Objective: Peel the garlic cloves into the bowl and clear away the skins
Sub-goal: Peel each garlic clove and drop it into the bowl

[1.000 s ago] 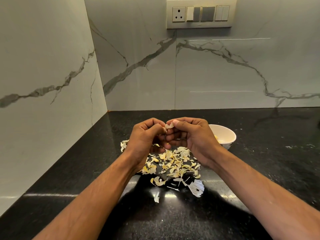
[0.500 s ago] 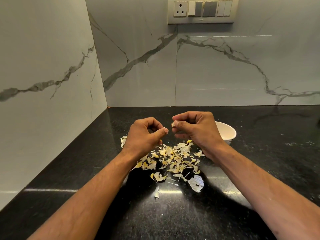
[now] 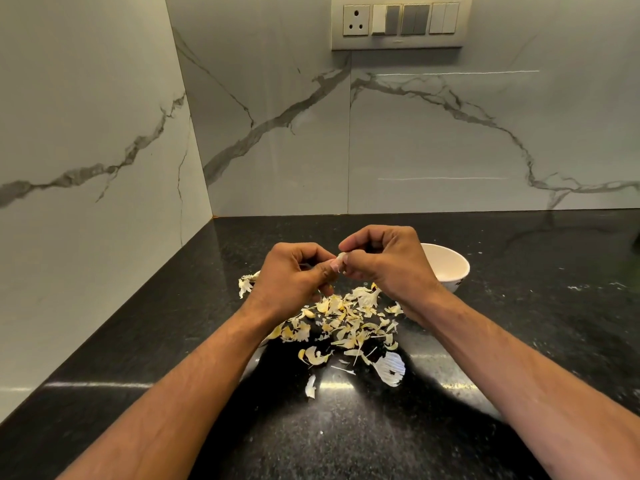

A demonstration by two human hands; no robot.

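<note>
Head view: the right hand [image 3: 388, 268] pinches a small pale garlic clove [image 3: 341, 259] at its fingertips, grip narrow and curled round it, seemingly to steady it; the left hand [image 3: 294, 275] meets it, thumb against the clove, fingers curled, probably picking at the skin, though I cannot tell whether it holds any; both hang above a scattered heap of papery yellow-white skins [image 3: 343, 323], so scraps fall there; the round white bowl [image 3: 450, 268] sits just behind the right hand, near for dropping; the polished black speckled counter [image 3: 346, 438] meets grey-veined white marble walls [image 3: 86, 133], a switch panel [image 3: 398, 22] above.
</note>
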